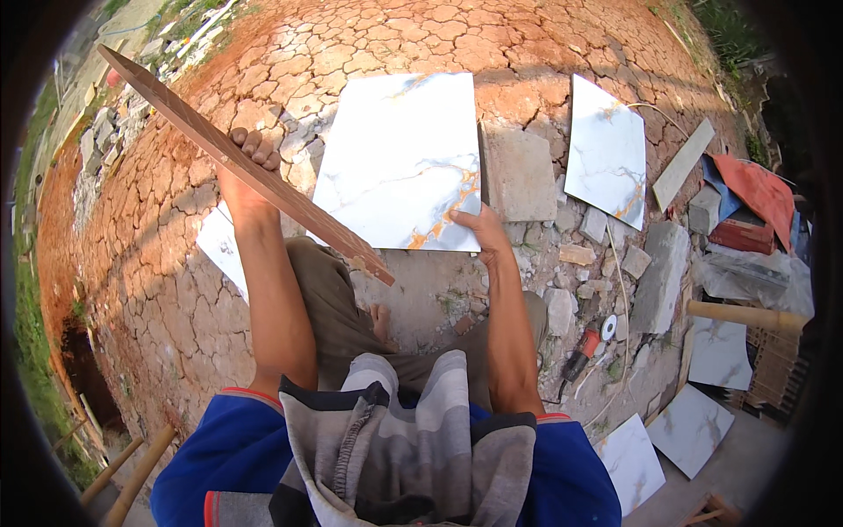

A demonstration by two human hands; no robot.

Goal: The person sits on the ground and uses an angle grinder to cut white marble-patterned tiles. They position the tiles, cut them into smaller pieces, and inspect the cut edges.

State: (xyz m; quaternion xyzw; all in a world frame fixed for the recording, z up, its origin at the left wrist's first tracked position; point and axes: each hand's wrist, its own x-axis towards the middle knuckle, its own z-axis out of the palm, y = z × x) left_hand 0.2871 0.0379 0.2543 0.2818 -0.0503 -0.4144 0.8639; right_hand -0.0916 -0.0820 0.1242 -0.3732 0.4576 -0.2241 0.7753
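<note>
My left hand (255, 151) grips a long, tilted tile (193, 149), seen nearly edge-on with its brown side showing, fingers curled over it. My right hand (481, 227) pinches the lower right corner of a large white marble-look tile (395, 149) with grey and orange veins, thumb on its face. Beside that lies a plain grey slab (518, 171), with a second marble-look piece (606, 149) to its right. Another white piece (224, 246) is partly hidden by my left forearm. A red-and-black angle grinder (580, 356) lies on the ground to the right of my right forearm.
Cracked red earth (509, 39) surrounds me. At right are broken concrete (659, 277), a cable (619, 263), an orange cloth (751, 193), a wooden pole (746, 316) and several tile offcuts (689, 430). Bamboo poles (136, 470) stand at lower left; rubble (101, 136) lies upper left.
</note>
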